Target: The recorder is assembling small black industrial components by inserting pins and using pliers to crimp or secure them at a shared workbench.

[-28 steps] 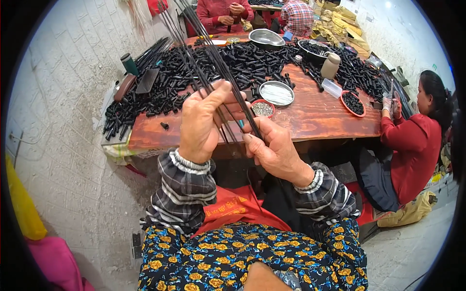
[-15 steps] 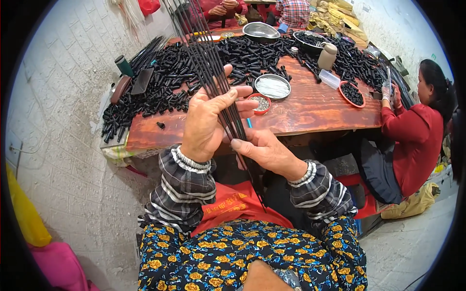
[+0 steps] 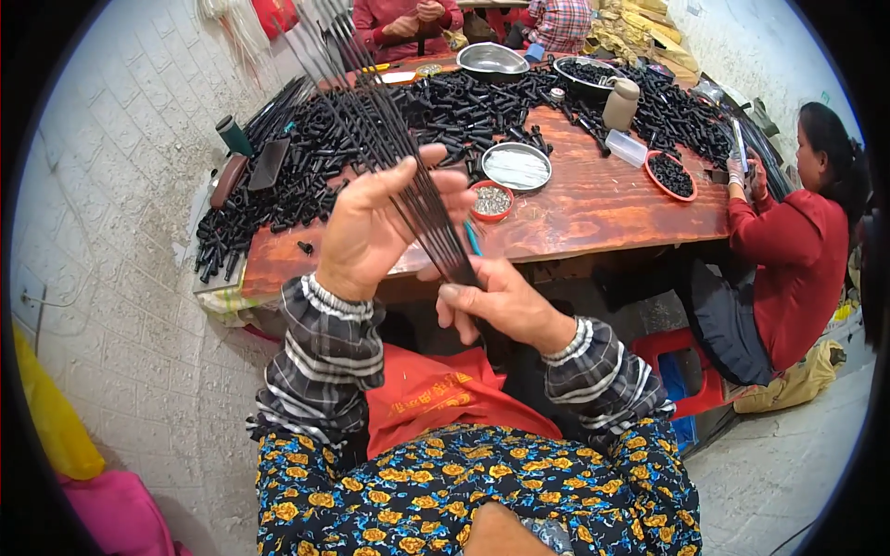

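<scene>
Head view: black rods [image 3: 432, 222] slant diagonally — upper ends pointing up-left, lower ends clasped in the right hand's grip [image 3: 510, 301] — left hand's grip [image 3: 371, 222] spread loosely around them.

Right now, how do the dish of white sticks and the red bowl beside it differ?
The dish is silver-coloured and wider; the bowl is red and smaller. The dish holds white sticks, the bowl small pale pieces, too tiny to identify. Both are round, on the table.
</scene>
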Available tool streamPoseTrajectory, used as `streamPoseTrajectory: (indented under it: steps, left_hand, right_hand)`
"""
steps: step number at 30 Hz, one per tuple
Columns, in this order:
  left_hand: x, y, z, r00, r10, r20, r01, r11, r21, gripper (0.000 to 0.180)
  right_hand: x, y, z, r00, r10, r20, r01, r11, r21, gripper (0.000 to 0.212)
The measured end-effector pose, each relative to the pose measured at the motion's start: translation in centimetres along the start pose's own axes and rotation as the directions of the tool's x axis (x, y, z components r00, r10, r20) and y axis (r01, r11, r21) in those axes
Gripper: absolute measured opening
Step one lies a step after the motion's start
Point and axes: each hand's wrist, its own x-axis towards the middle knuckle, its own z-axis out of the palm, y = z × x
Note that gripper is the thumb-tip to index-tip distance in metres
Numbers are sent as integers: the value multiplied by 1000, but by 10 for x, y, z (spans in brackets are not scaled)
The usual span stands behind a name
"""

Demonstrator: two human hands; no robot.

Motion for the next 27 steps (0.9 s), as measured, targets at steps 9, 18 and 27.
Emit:
streamPoseTrajectory:
  steps: [9,18,27]
  left_hand:
    - [-16,-4,11,997,-63,-53,65,997,38,41]
    - [-38,26,17,999,22,-34,-13,969,249,34]
    - [13,77,-29,986,73,150,-122,930,347,39]
  right_hand:
    - [-17,-3,15,1000,-14,3,14,993,120,28]
    - [-13,5,45,996,-13,-93,19,998,64,31]
    - [49,-27,54,958,-137,-250,54,948,-313,24]
